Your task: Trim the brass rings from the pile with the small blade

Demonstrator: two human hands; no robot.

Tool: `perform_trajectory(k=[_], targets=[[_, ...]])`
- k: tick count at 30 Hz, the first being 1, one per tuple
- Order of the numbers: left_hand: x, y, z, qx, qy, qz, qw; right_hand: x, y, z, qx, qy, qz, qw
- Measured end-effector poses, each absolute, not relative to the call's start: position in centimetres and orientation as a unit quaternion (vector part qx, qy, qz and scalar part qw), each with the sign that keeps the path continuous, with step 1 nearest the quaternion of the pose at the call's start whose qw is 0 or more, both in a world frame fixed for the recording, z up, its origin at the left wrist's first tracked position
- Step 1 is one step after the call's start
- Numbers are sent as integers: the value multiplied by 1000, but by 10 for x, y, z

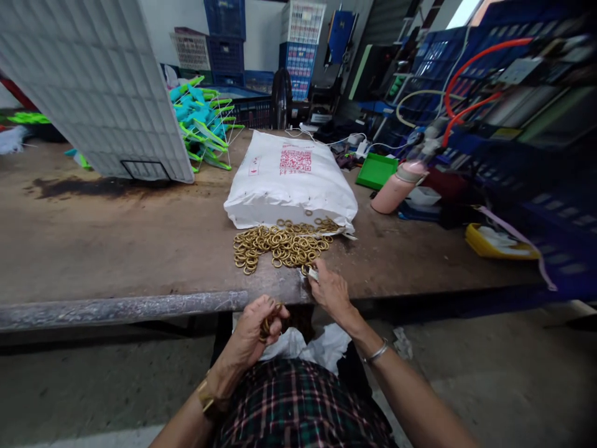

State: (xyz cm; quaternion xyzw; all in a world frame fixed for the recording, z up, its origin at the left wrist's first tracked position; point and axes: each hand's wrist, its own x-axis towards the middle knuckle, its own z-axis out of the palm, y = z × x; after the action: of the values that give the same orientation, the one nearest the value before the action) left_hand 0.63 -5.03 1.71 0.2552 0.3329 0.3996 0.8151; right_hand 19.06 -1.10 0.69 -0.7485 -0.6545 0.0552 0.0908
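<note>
1. Pile of brass-coloured rings (280, 244) lies on the table (116, 249) in front of you, nr the edge; its long axis runs L–R, approx. parallel to that edge.
2. Single rings are round; many lie flattish, some tilted & overlapping, holes facing diff. ways.
3. Your L hand (259, 323) is on your side of the table edge, fingers pointing up & R. Its grip is curled round several held rings (265, 330); fingers partly hide them, so you can't tell which way each faces.
4. Your R hand (332, 289) is at the pile's nr R edge, pointing away & a bit L. Fingertips are bent down by one ring (305, 270); can't tell if that grip pinches it. Small whitish bit (313, 274) shows at the fingertips.
5. White bag (265, 177) lies just behind the pile, printed side up, w/ rings along its nr edge, esp. toward the R corner.
6. Pink bottle (393, 191) stands R of the bag, tilted in your view.
</note>
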Motion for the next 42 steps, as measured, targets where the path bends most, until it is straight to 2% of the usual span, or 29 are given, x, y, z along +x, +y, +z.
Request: perform_trajectory(k=[7,12,15,19,25,32,35,38,42], targets=[[-2,-46,7,152,299,395,855,195,-3,4,-748,-656,66,68],[-1,-44,0,101,291,389,868,199,-2,0,-749,-651,74,97],[1,-43,0,105,303,387,864,203,-1,-3,-740,-648,87,157],[6,-38,5,118,321,382,859,198,-1,0,-679,-663,116,295],[15,-32,13,172,391,414,804,166,-9,13,-613,-588,340,403],[21,-36,6,261,459,478,702,137,-19,17,-560,-429,558,437],[20,-35,1,304,487,488,658,130,-24,16,-534,-386,616,431],[18,-35,-3,339,506,490,624,129,-24,14,-551,-424,586,416],[13,-36,-3,407,540,482,557,133,-21,15,-589,-542,471,370]])
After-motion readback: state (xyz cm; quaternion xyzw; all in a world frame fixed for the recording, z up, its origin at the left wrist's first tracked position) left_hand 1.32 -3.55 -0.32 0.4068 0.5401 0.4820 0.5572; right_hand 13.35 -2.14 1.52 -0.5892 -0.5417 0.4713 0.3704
